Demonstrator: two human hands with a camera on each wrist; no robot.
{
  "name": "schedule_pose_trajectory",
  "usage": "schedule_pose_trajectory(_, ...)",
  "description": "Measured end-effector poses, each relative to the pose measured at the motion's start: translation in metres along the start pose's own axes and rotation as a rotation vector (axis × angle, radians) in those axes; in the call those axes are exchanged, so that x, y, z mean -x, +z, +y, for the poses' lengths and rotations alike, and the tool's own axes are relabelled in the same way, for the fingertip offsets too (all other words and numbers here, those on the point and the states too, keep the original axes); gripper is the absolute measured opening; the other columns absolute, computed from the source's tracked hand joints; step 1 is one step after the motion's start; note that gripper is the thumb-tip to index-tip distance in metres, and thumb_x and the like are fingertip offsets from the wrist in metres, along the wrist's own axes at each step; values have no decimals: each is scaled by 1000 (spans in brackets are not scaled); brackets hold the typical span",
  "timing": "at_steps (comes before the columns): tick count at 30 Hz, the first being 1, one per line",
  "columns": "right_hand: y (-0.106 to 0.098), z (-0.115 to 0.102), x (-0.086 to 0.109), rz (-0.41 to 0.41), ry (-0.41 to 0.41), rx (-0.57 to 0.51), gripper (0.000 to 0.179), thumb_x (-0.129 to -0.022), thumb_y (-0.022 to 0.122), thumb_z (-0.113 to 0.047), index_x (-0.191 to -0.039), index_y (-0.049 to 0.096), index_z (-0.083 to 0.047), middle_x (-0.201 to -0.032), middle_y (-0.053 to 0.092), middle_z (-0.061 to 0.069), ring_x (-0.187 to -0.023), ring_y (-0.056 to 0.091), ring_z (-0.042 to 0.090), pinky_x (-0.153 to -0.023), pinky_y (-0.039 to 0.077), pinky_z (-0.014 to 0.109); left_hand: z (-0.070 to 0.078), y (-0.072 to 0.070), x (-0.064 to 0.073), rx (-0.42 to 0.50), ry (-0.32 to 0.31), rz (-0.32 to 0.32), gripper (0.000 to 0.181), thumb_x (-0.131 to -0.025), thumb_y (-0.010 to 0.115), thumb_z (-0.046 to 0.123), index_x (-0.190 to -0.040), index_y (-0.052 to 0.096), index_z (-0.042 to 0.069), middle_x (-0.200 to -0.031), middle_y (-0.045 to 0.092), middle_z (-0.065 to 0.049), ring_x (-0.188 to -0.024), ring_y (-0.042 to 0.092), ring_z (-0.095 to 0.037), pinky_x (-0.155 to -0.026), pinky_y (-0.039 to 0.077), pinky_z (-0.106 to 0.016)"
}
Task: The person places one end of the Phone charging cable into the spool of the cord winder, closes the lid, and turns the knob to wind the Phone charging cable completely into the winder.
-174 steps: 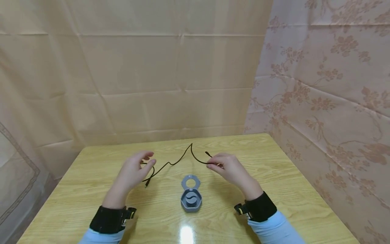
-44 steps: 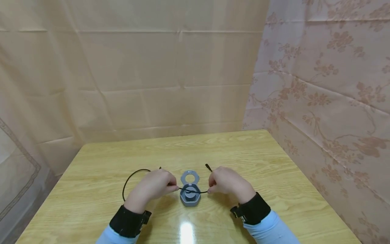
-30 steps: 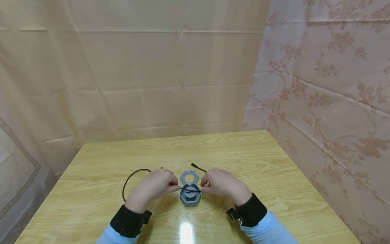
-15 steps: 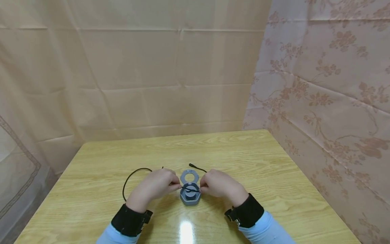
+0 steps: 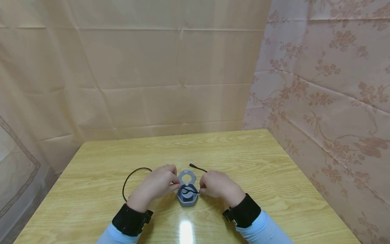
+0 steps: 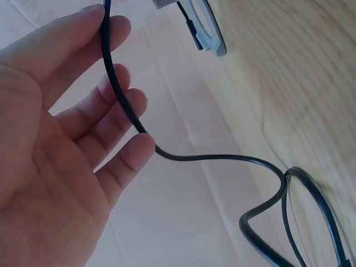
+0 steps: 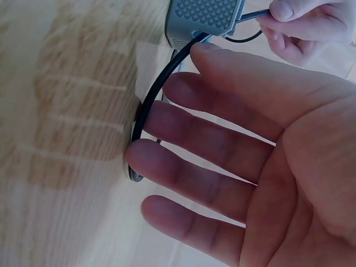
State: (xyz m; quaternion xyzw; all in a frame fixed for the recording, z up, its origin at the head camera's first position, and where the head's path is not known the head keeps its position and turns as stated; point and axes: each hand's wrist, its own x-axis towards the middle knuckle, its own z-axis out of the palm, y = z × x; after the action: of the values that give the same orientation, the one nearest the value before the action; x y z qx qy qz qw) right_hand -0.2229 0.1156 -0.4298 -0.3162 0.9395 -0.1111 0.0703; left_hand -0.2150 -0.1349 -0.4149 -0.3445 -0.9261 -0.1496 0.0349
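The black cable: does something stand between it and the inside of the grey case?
Nothing visible does: the lid is open toward the far side, and the black cable passes over the open grey case, held by the left hand and right hand.

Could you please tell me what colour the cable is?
The cable is black, clearest in the left wrist view.

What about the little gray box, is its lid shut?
No, the lid with the round hole stands open, extending out behind the gray box.
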Motion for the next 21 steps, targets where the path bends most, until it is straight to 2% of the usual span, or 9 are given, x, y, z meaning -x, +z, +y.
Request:
schedule_pose_trajectory(3,-1,-1,0,2,-7,0,17,-90,79,-26,-74,75,-23,-68,56,-15,-61,50,5,-59,44,28,-1,-1,0,-15,8,18,7,-90,81,23,-92,83,18,-89,51,8,-79,46,-12,-67,42,-28)
schedule_pose_trajectory(10,-7,-6,0,20,-64,-21,17,-94,76,-26,-77,73,-23,-67,55,-16,-61,50,5,-60,43,25,0,-3,0,-38,-2,2,3,-91,80,23,-92,81,20,-92,56,9,-82,49,-11,-71,44,-30)
schedule_pose_trajectory(13,-9,-10,-1,16,-61,-27,19,-94,76,-26,-76,71,-22,-66,54,-14,-60,50,6,-58,43,25,1,-3,-1,-41,4,4,4,-91,80,23,-91,80,20,-91,56,9,-81,49,-11,-70,44,-30)
schedule_pose_trajectory(17,-7,-13,-4,22,-41,11,19,-92,77,-26,-75,70,-21,-67,54,-13,-60,50,7,-58,43,26,1,-2,-1,-34,10,-5,5,-91,79,24,-89,80,20,-87,55,9,-77,47,-10,-67,42,-28)
schedule_pose_trajectory(21,-4,-16,-6,62,-74,50,13,-89,80,-24,-79,72,-22,-71,56,-15,-64,52,5,-58,43,26,2,0,-1,-19,-5,-30,7,-92,78,24,-85,78,21,-82,54,9,-73,46,-10,-65,41,-27)
